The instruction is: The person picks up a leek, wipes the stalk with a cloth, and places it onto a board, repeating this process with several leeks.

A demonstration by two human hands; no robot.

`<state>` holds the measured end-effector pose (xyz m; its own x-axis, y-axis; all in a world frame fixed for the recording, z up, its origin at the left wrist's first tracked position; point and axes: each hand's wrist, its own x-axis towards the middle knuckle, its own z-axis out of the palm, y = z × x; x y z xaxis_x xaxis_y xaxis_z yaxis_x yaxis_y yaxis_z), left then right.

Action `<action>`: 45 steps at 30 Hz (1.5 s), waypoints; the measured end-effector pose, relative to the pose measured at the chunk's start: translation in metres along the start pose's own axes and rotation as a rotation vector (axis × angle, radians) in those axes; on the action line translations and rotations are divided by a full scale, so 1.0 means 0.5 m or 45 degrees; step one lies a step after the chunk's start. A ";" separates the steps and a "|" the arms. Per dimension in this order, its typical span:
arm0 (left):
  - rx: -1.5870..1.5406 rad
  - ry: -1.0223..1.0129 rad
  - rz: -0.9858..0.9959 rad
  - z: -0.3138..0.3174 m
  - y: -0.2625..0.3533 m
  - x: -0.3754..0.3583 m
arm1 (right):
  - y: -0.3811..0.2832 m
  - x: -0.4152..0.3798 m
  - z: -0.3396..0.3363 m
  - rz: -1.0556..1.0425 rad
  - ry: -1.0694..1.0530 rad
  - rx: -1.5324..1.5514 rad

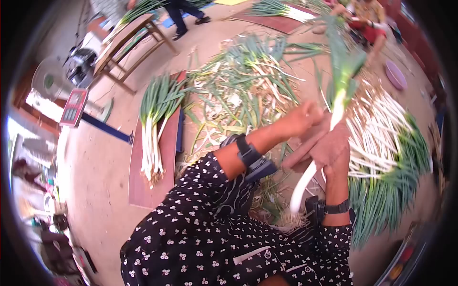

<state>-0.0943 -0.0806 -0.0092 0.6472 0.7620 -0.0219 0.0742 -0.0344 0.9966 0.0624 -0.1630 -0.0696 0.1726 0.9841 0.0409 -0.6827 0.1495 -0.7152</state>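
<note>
In the head view, a long green onion (339, 97) slants across in front of me, its green leaves up and its white root end toward my lap. My right hand (331, 148), in a brown glove, is wrapped round its white stalk. Just left of the stalk, my left hand (304, 117) looks bare and slightly blurred, with fingers curled together; whatever they pinch is too small to make out. A large pile of green onions (377, 128) lies to the right of my hands. Loose leaves and peelings (234, 95) cover the floor ahead.
A bundle of green onions (160, 109) rests on a reddish board (138, 183) at left. Beside it stands a scale display (74, 107) on a blue post. A wooden bench (124, 47), a fan (47, 78), a purple basin (395, 75) and other people (367, 24) are farther off.
</note>
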 end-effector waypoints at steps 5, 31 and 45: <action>0.576 0.051 0.275 -0.024 0.006 -0.203 | 0.045 0.046 0.133 -0.026 -0.176 -0.083; 1.204 1.384 -1.173 -0.759 -0.486 -0.886 | 0.180 -0.031 0.378 0.466 -0.459 -1.041; 0.921 1.481 -1.112 -0.784 -0.540 -0.955 | 0.053 -0.041 0.335 0.004 -0.088 -1.160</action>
<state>-0.7206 -0.1818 -0.2367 -0.6482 0.7507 -0.1276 0.6304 0.6230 0.4630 -0.0781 -0.1632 0.0276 0.1089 0.9923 0.0589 0.1463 0.0426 -0.9883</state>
